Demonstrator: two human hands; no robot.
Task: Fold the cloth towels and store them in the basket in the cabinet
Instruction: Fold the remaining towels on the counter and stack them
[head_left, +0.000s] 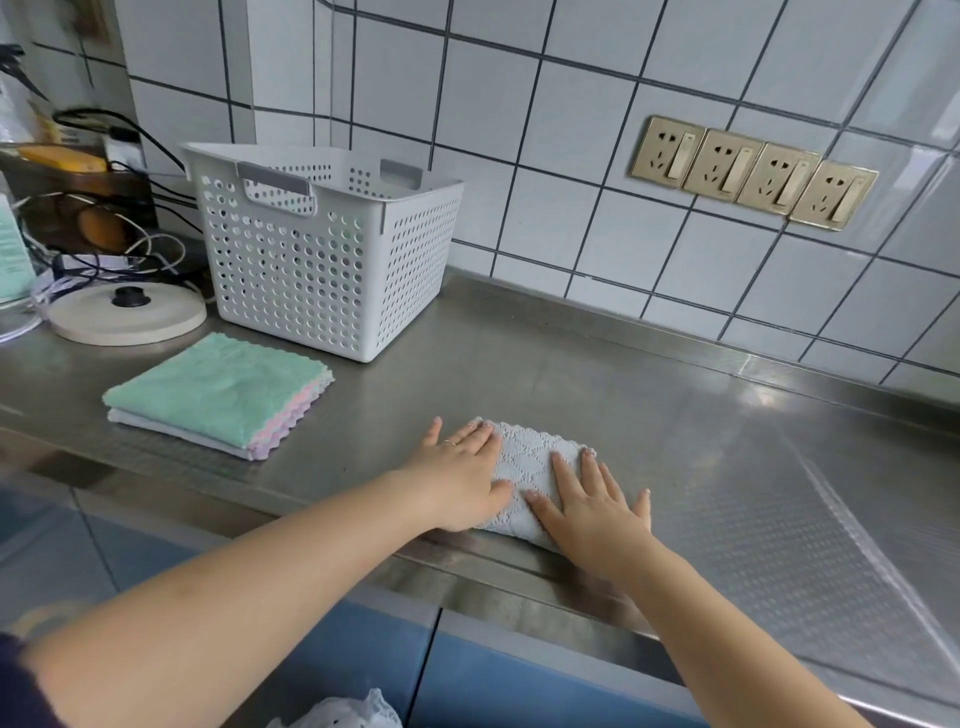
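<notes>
Currently, one folded grey towel with a quilted diamond texture and scalloped edges is being pressed flat near the front edge of the steel counter. Two hands are being laid on it: the left hand is being spread over its left part, fingers straight and a thin ring showing on one finger, and the right hand is being held flat over its right part, fingers straight and slightly apart. Nothing is being gripped by either hand.

To the left, one stack of folded towels is being kept on the counter, well apart from the grey towel; a fluffy green layer is being shown on top, with pink, lilac and white wavy edges beneath, though the exact count of cloths cannot be told. Behind it, one white plastic basket is being displayed, squarish, with round perforations and two grey handle grips. Beside the basket, one round cream lid with a black knob is being seen, with tangled cables behind it.

On the white tiled wall, four gold-coloured sockets are being shown in a row. At the bottom edge, one scrap of white lacy cloth is being glimpsed.
</notes>
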